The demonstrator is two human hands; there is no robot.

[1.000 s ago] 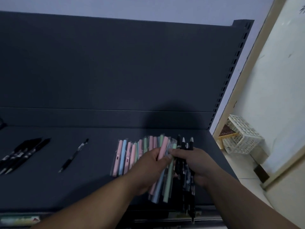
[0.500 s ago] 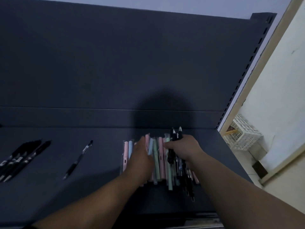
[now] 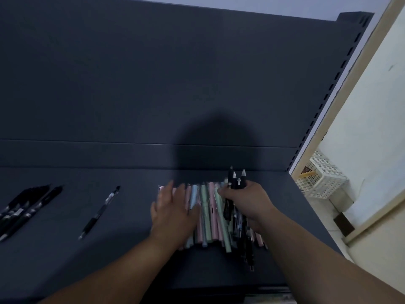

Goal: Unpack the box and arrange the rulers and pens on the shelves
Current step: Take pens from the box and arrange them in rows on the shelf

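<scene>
step in hand: by my judgement, squaring up the row of pastel pens (image 3: 208,216) on the shelf (image 3: 131,249) before the black ones go down.
left hand (image 3: 173,209): laid flat, fingers straight and spread, pressing on the left part of the pastel row.
right hand (image 3: 247,200): fingers curled round a black bundle (image 3: 235,178) of pens, whose tips stick up past the knuckles. it sits at the right edge of the pastel row.
pastel pens: side by side on the right half of the shelf, pointing toward the back panel. the near ends are ragged and a few overlap.
doing it well: keep the left palm light, sweep sideways so the pens roll into one layer, then nudge the near ends into one line.
black bundle: best set down just beside the pastels, parallel to them, and released low so nothing rolls.
risk: the bundle's lower ends hang over the pastels and could drag them askew.
already placed: a single black pen (image 3: 99,212) mid-shelf, and a black group (image 3: 24,207) at the far left, well apart.
</scene>
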